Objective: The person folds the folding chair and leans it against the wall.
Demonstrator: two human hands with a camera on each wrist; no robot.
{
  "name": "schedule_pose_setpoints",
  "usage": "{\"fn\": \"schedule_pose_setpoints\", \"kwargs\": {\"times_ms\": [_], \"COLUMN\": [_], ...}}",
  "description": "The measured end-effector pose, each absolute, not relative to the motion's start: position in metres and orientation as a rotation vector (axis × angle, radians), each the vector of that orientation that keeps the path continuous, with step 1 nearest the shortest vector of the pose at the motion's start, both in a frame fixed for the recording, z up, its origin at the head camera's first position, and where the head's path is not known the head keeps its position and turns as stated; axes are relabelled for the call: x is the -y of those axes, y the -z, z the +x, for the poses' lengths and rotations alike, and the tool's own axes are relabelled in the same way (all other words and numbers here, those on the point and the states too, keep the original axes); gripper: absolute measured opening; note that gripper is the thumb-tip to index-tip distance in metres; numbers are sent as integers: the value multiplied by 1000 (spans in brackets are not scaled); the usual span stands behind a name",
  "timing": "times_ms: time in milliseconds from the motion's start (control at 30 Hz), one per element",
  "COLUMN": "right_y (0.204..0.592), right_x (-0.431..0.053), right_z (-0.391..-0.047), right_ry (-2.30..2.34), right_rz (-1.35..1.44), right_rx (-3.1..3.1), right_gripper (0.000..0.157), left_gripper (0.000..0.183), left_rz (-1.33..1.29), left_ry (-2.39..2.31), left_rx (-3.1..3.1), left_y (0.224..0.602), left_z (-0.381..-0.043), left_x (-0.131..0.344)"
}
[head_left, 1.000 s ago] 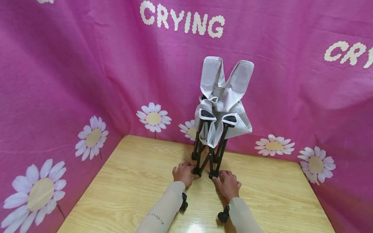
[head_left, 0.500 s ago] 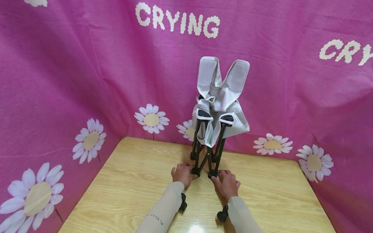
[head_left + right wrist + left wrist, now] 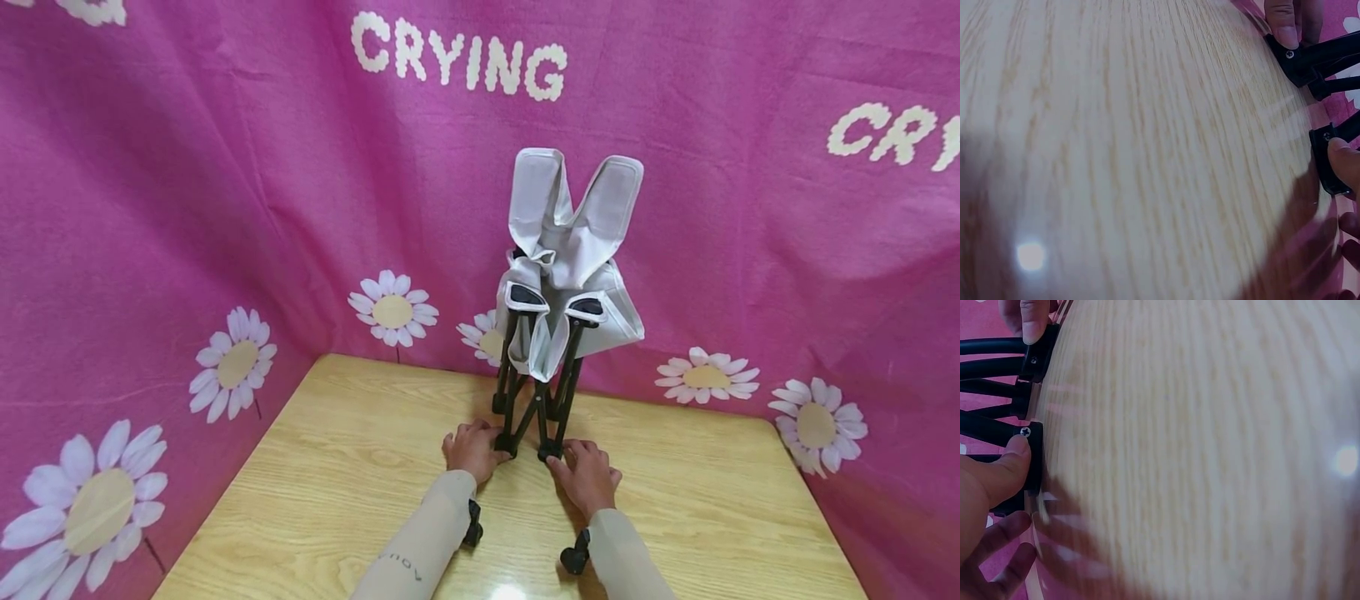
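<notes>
A partly folded chair with pale grey fabric (image 3: 585,258) and black crossed legs stands upright at the back of the wooden table. Its two top flaps stick up in a V. My left hand (image 3: 472,450) holds the left front foot (image 3: 506,443), its thumb (image 3: 1016,453) lying beside a screw in the left wrist view. The right front foot (image 3: 550,452) is held by my right hand (image 3: 587,475), with that thumb (image 3: 1340,153) on its face in the right wrist view. The other fingers are partly hidden behind the feet.
Bare wood of the table (image 3: 337,483) spreads in front and to both sides. A pink cloth (image 3: 420,167) with daisies and lettering hangs close behind the chair and along the sides. Black wrist devices (image 3: 575,553) sit on both forearms.
The head view has shifted slightly. Both hands stay at the chair's front feet, and the chair looks the same.
</notes>
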State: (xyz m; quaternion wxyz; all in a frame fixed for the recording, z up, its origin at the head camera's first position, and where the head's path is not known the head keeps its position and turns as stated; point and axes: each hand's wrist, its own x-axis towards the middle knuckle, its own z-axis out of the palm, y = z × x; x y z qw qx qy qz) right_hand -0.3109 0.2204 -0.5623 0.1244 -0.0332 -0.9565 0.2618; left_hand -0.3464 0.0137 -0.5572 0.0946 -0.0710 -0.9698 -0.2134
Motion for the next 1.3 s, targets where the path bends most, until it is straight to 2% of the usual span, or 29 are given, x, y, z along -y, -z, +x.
{"fn": "schedule_pose_setpoints", "kwargs": {"times_ms": [1300], "right_y": [569], "right_x": [-219], "right_z": [-316], "right_ry": [-751], "right_rz": [-127], "right_rx": [2764], "right_gripper": [44], "left_gripper": [46], "left_rz": [-229], "left_ry": [585], "left_rx": [2844], "left_y": [557], "left_z": [-348], "left_x": [-14]}}
